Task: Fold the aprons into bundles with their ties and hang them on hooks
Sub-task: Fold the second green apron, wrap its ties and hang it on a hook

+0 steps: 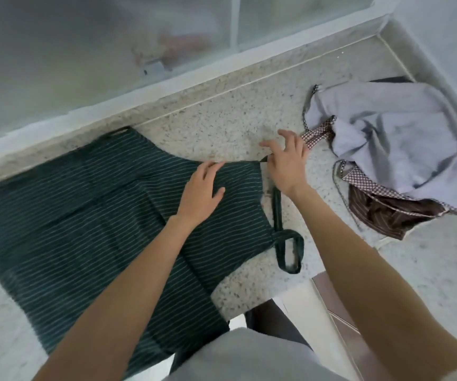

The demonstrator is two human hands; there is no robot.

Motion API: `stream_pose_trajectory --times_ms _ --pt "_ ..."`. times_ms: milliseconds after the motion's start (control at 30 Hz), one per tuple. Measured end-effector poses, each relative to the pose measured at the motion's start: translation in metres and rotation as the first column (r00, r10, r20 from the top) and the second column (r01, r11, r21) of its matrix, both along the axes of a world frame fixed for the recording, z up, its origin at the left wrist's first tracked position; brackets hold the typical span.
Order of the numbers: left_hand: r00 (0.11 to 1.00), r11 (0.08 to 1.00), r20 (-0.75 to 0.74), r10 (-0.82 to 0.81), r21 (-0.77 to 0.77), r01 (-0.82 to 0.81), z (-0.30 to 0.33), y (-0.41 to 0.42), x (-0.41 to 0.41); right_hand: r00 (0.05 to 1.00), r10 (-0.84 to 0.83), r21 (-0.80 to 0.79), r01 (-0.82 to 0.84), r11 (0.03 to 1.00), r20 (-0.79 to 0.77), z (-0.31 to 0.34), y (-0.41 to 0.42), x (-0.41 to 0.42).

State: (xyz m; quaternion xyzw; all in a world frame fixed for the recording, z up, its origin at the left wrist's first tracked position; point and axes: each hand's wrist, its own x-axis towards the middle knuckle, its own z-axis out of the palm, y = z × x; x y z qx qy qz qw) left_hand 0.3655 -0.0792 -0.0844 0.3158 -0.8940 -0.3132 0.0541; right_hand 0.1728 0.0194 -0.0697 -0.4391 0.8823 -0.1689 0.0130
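A dark green apron (84,215) with thin white stripes lies spread flat on the speckled stone counter (221,116). My left hand (202,191) rests flat on its upper right part, fingers straight. My right hand (285,158) pinches the apron's top right corner between thumb and forefinger, the other fingers spread. A green tie (285,243) runs down from that corner and loops on the counter. A second, crumpled apron (386,144) in pale grey and brown with patterned ties lies at the right.
A frosted sliding window (112,45) with a white sill runs along the counter's far edge. A raised stone ledge and wall (441,50) close off the right corner. The counter's front edge drops off near my body, by a brown cabinet front (339,312).
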Motion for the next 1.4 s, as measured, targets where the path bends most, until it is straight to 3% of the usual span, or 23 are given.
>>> stream_pose_trajectory --times_ms 133,233,300,433,667,800,933,1033,1133,1233,1333,1400 --pt "0.977 0.985 0.162 0.137 -0.13 -0.117 -0.015 0.039 0.028 0.999 0.049 -0.102 -0.047 0.994 0.017 -0.012 0.044 0.025" --pt "0.948 0.982 0.274 0.164 -0.138 -0.13 -0.027 0.07 0.045 0.966 0.231 -0.086 -0.222 0.971 0.113 -0.036 0.086 0.06" --pt "0.918 0.979 0.344 0.198 -0.121 -0.166 -0.032 0.085 0.049 0.917 0.363 0.015 -0.37 0.929 0.169 -0.055 0.106 0.075" --pt "0.887 0.968 0.399 0.234 -0.176 -0.176 -0.04 0.1 0.061 0.833 0.54 0.288 -0.551 0.783 0.125 -0.079 0.126 0.065" --pt "0.872 0.974 0.475 0.115 -0.225 -0.006 -0.045 0.117 0.11 0.765 0.634 0.39 -0.621 0.68 0.114 -0.074 0.126 -0.017" --pt "0.908 0.986 0.411 0.082 -0.166 -0.014 -0.043 0.122 0.135 0.752 0.643 0.323 -0.65 0.688 0.144 -0.058 0.119 -0.02" --pt "0.919 0.964 0.305 0.249 -0.167 -0.206 -0.034 0.128 0.168 0.699 0.67 0.102 -0.707 0.7 0.251 -0.034 0.103 0.052" --pt "0.844 0.858 0.174 0.508 -0.189 -0.477 -0.026 0.132 0.209 0.607 0.737 0.007 -0.773 0.634 0.299 -0.028 0.092 0.134" --pt "0.589 0.595 0.086 0.803 -0.166 -0.786 -0.018 0.128 0.267 0.53 0.779 -0.055 -0.814 0.578 0.334 -0.025 0.078 0.221" --pt "0.373 0.375 0.079 0.925 -0.021 -0.927 -0.009 0.113 0.333 0.479 0.801 -0.058 -0.845 0.531 0.358 -0.025 0.059 0.299" --pt "0.293 0.265 0.215 0.932 0.148 -0.953 -0.004 0.086 0.404 0.464 0.795 0.027 -0.869 0.494 0.39 -0.022 0.039 0.382" --pt "0.326 0.239 0.257 0.91 0.316 -0.918 -0.003 0.074 0.407 0.518 0.745 0.139 -0.848 0.511 0.421 -0.025 0.037 0.397"
